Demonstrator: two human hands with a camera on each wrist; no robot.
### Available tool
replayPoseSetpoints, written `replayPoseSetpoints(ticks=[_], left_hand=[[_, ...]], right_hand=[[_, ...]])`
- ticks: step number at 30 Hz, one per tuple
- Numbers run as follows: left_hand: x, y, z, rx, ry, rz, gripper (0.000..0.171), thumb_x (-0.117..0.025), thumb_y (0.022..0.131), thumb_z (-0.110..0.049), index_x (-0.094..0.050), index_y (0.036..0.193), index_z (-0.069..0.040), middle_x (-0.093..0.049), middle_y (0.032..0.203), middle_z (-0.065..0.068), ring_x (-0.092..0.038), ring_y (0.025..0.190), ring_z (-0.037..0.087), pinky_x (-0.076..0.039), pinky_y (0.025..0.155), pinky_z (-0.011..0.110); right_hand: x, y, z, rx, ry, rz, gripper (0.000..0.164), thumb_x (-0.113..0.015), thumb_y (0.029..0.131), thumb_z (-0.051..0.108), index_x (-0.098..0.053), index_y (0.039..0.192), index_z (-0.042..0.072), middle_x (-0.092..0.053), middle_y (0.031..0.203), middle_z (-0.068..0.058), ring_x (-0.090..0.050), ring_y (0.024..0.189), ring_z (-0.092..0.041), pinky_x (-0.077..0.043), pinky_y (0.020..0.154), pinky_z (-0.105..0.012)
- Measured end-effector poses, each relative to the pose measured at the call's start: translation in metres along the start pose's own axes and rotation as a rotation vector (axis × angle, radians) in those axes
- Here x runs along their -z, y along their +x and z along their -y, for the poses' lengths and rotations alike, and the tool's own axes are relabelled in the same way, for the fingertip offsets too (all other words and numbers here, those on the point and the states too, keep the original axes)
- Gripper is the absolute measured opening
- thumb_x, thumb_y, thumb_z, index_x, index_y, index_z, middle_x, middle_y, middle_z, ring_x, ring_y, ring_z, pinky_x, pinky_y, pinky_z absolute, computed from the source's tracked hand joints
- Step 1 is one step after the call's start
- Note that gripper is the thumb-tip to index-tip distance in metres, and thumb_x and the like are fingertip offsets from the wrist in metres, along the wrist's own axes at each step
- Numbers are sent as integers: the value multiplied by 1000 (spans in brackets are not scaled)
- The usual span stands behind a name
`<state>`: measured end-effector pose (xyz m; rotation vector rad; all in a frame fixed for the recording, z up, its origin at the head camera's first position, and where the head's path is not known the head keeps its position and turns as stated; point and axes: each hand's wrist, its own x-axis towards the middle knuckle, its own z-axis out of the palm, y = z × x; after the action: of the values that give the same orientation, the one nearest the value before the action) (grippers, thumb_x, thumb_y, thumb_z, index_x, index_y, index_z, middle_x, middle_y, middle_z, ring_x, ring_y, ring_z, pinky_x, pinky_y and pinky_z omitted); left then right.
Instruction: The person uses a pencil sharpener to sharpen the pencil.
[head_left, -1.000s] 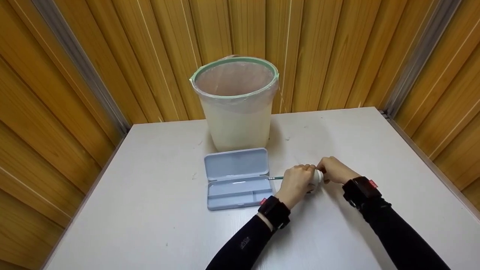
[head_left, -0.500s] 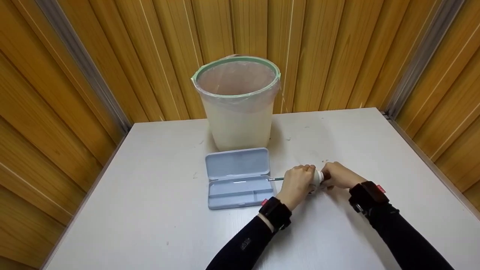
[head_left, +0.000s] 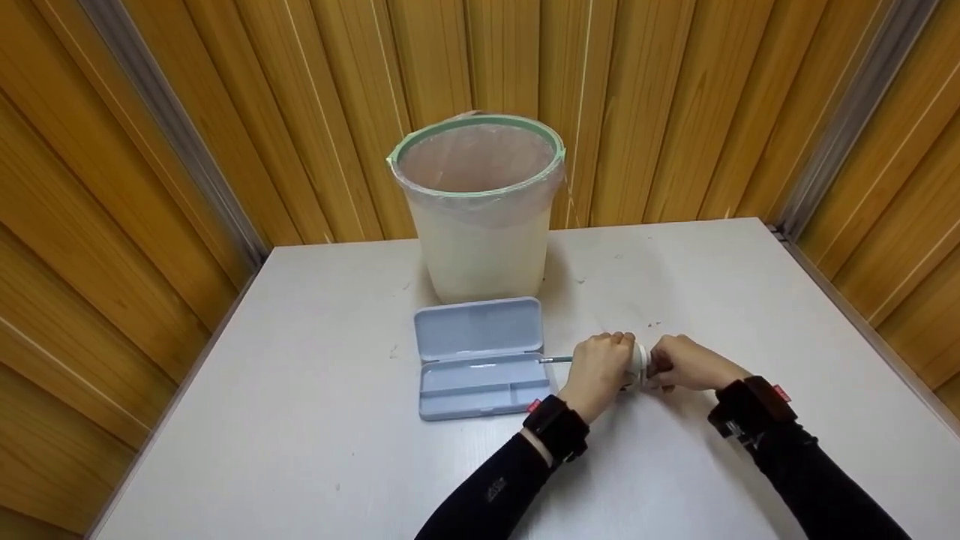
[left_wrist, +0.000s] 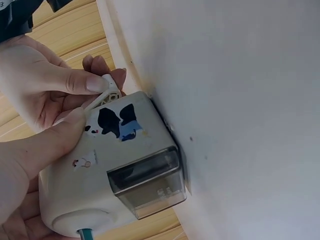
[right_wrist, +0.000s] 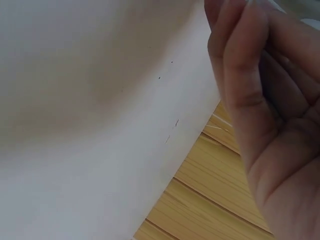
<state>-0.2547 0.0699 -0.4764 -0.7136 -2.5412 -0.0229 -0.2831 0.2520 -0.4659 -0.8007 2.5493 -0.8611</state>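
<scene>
In the left wrist view a white crank pencil sharpener (left_wrist: 125,155) with animal stickers and a smoky clear shavings drawer (left_wrist: 150,185) stands on the table. My left hand (head_left: 600,367) grips its body from the near side. A green pencil (head_left: 556,360) sticks out of its left end, pointing toward the pencil case. At the other end, my right hand (head_left: 690,364) pinches the small white crank handle (left_wrist: 107,82) between thumb and fingers. Fingers of the right hand hide part of the crank. An open light-blue pencil case (head_left: 480,375) lies left of the hands, its tray divided into compartments.
A pale bin (head_left: 484,255) with a green rim and a clear liner stands behind the pencil case. Small dark specks (head_left: 654,324) lie on the white table (head_left: 300,390) beyond the right hand. Yellow wood-patterned panels (head_left: 637,112) enclose the table's back and sides.
My right hand has shifted slightly right and nearer at the crank, its wrist lower. The left hand keeps its grip on the sharpener. Dark specks now show on the table beyond the right hand.
</scene>
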Motion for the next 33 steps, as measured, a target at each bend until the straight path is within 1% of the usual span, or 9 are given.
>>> replayPoseSetpoints(ticks=[7,14,17,24,29,33], left_hand=[[1,0,0,26,28,18,42,-87,69,-38,-72,104,-20,-73,89,-11,-68,75,5,-55,63,17],[0,0,-3,16,89,-48,32,-86,69,-32,-72,95,-21,-71,82,-12,-66,70,4,-53,60,17],[0,0,-5,10,96,-54,29,-85,70,-31,-72,94,-21,-70,81,-12,-65,70,4,-52,60,16],[0,0,-6,11,81,-43,25,-82,73,-27,-72,94,-20,-70,82,-12,-64,69,4,-52,60,17],[-2,0,-8,-10,111,-82,12,-75,79,-20,-71,91,-21,-70,80,-12,-64,69,4,-52,61,17],[-2,0,-6,-19,118,-93,10,-71,83,-17,-72,92,-21,-70,81,-12,-64,69,4,-52,62,17]], right_hand=[[-3,-4,3,28,26,11,5,-73,76,-6,-71,79,-2,-72,72,-10,-60,58,-4,-52,53,-20],[-4,-11,11,70,-20,-31,6,-71,76,-8,-70,76,-1,-70,66,-8,-57,55,-2,-48,50,-19],[-4,-15,12,73,-31,-41,7,-70,75,-8,-70,76,-1,-69,65,-6,-55,54,-1,-47,50,-19],[-3,-22,15,77,-53,-52,6,-72,78,-3,-70,75,1,-68,65,-5,-52,54,0,-45,50,-19],[2,-30,21,98,-66,-74,6,-73,80,-3,-69,77,0,-68,67,-5,-55,56,-1,-47,51,-20],[6,-35,30,133,-87,-104,7,-73,79,-4,-68,77,0,-68,67,-7,-55,56,0,-48,50,-20]])
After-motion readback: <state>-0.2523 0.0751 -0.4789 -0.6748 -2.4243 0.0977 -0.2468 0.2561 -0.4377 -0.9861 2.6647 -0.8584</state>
